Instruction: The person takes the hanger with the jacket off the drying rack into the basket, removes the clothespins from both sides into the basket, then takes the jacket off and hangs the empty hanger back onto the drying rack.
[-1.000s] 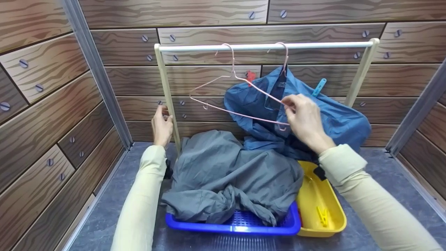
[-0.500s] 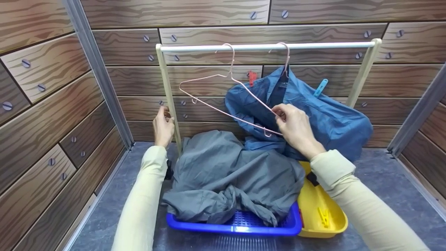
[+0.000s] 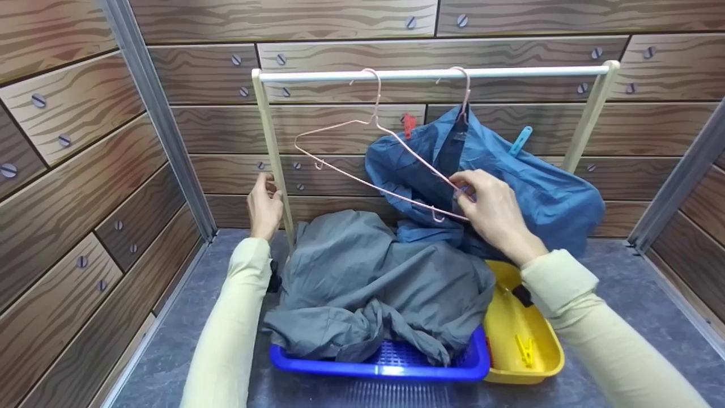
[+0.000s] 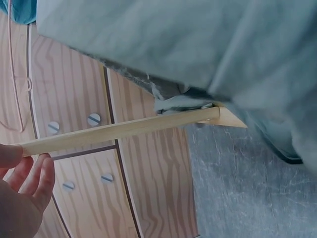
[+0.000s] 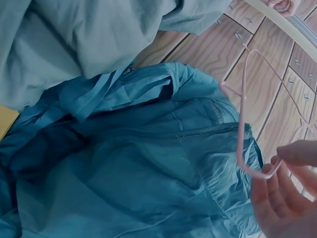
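A pink clothes hanger [image 3: 391,197] hangs by its hook from the white rail [image 3: 317,77] of a small clothes rack. My right hand [image 3: 490,212] pinches the hanger's lower right corner between thumb and fingers, as the right wrist view also shows at its pink wire [image 5: 241,129]. At the rack's left side, my left hand [image 3: 264,209] grips the wooden post [image 4: 114,132] between thumb and fingertips. Behind the right hand, a blue garment [image 3: 538,198] hangs crookedly on a second pink hanger [image 3: 467,90], with a red clothespin [image 3: 409,126] and a light blue clothespin [image 3: 520,141] at its shoulders.
Crumpled grey cloth [image 3: 385,277] heaps over a blue basket [image 3: 379,371] below the rail. To its right sits a yellow tray [image 3: 546,340] with a yellow clothespin [image 3: 525,351] inside. Wood-patterned walls [image 3: 113,187] enclose the back and sides.
My right hand has come down a little, tilting the hanger so its right end sits lower and its left end has swung leftward. The left hand stays on the post.
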`<state>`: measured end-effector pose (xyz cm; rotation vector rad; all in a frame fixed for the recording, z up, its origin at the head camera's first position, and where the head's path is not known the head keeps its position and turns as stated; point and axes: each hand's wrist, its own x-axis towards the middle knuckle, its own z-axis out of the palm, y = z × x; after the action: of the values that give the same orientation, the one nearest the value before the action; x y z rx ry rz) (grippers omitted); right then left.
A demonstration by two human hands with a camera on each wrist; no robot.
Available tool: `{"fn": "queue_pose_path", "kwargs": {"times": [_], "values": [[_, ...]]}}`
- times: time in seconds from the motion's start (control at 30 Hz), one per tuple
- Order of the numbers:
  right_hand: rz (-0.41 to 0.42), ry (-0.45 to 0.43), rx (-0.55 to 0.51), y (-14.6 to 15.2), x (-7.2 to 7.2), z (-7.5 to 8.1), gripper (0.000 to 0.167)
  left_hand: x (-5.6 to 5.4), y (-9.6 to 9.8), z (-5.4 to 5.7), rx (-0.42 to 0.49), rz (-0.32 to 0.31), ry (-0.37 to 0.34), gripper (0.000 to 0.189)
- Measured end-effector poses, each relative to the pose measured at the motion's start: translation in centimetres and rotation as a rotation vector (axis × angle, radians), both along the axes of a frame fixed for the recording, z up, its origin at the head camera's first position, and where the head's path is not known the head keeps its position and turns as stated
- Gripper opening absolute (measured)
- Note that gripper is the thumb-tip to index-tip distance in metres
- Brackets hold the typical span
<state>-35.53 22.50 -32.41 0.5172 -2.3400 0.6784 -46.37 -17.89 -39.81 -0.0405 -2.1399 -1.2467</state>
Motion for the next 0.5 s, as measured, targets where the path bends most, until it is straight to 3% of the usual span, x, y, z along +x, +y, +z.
{"fn": "queue_pose_path", "kwargs": {"times": [0.23,0.5], "values": [[-0.003,0.030,0.041,1.1,1.4,-1.2,0.020,0.5,0.2,-0.9,0.012,-0.025,-0.037,0.033],[0.008,0.010,0.029,1.9,2.9,-4.1,0.013,1.6,-0.3,-3.3,-0.027,-0.037,-0.112,0.033]]}}
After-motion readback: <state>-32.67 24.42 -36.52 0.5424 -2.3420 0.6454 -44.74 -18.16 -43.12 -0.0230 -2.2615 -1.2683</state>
